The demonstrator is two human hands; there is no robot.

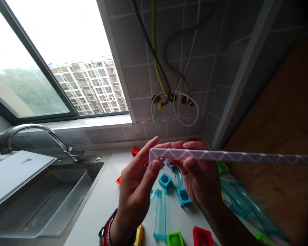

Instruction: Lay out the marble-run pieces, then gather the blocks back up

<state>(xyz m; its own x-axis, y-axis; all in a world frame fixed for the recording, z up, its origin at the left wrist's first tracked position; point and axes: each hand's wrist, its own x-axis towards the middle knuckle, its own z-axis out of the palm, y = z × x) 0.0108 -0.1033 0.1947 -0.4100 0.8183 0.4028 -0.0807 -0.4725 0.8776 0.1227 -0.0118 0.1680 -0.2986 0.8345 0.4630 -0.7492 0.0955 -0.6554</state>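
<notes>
Lilac strip: a long, narrow lilac strip (231, 156) with a pale zigzag along its face lies across both hands, raised above the white counter (94, 210), nearly level and running out past the right side of the view.
Strip's near end: its left end sits at the left hand (137, 182), between the thumb and the fingers.
Strip's middle stretch: it passes through the right hand (204, 184), just beside the left, then continues well beyond it.
Left hand's pose: pinched on the strip, thumb in front at the lower edge, fingers extended behind, one fingertip rising above the end; a dark watch (102, 232) and a red bracelet (108, 233) circle the wrist.
Right hand's pose: closed on the strip too, thumb at the lower edge, fingers behind with their tops showing over it; the forearm enters from the lower right.
Below the hands: a clear blue trough (160, 215), a blue square piece (184, 197), a green block (175, 239) and a red block (202, 236) rest on the counter.
Left of the counter: a sink (99, 169).
</notes>
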